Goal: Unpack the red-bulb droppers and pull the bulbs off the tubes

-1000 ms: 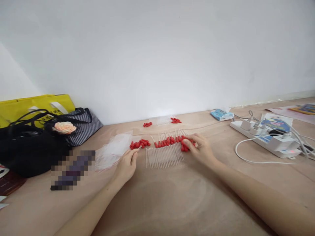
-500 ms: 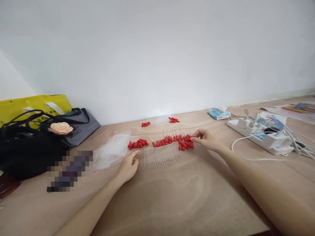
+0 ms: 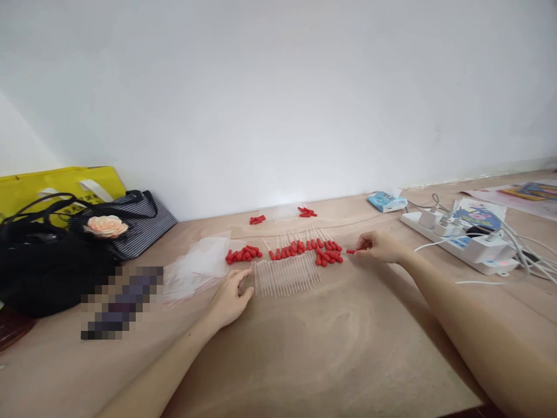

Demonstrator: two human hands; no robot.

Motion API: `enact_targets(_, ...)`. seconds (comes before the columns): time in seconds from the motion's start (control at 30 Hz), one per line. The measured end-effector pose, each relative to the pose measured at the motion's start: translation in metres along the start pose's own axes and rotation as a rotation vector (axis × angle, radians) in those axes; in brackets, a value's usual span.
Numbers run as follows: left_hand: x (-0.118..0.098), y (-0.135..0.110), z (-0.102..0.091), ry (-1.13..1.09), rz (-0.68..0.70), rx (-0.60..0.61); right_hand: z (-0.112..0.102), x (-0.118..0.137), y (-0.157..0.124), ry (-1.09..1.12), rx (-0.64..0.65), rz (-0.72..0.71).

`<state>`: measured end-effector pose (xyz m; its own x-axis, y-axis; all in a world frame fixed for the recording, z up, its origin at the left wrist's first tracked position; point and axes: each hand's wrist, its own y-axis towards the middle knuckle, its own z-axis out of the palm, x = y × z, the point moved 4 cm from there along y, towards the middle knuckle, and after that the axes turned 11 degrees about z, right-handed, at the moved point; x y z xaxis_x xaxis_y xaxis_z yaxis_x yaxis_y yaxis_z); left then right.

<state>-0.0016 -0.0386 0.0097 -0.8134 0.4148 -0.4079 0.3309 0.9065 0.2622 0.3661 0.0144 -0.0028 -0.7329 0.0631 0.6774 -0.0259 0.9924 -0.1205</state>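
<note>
My right hand [image 3: 379, 246] pinches a small red rubber bulb [image 3: 350, 251] just right of a pile of red bulbs [image 3: 328, 255] on the brown table. My left hand [image 3: 230, 297] rests on the table with fingers curled, touching the left end of a row of clear thin tubes [image 3: 287, 273]; whether it holds a tube is unclear. A line of red bulbs [image 3: 292, 250] lies behind the tubes. Another small heap of red bulbs [image 3: 243, 254] sits further left.
Clear plastic bags [image 3: 195, 267] lie left of my left hand. Black, striped and yellow bags [image 3: 73, 232] crowd the far left. A white power strip [image 3: 461, 244] with plugs and cables sits right. More bulbs [image 3: 307, 212] and tubes lie near the wall, beside a blue packet [image 3: 386, 201].
My right hand left the bulb pile and moved right, pinching one red bulb. My left hand shifted slightly right toward the tube row's end.
</note>
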Motion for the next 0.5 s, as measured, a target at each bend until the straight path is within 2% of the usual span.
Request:
enact_targets(0.13,-0.001,0.000,-0.001,0.016,0.006,0.002,0.009,-0.005,0.007,0.029,-0.094,0.102)
enact_targets(0.3,-0.001,0.000,-0.001,-0.049,-0.033,0.022,0.022,0.000,0.010,0.073,-0.064,0.111)
enact_targets(0.5,0.000,0.002,-0.001,-0.166,-0.028,0.002,0.021,-0.003,0.013,0.071,-0.097,0.206)
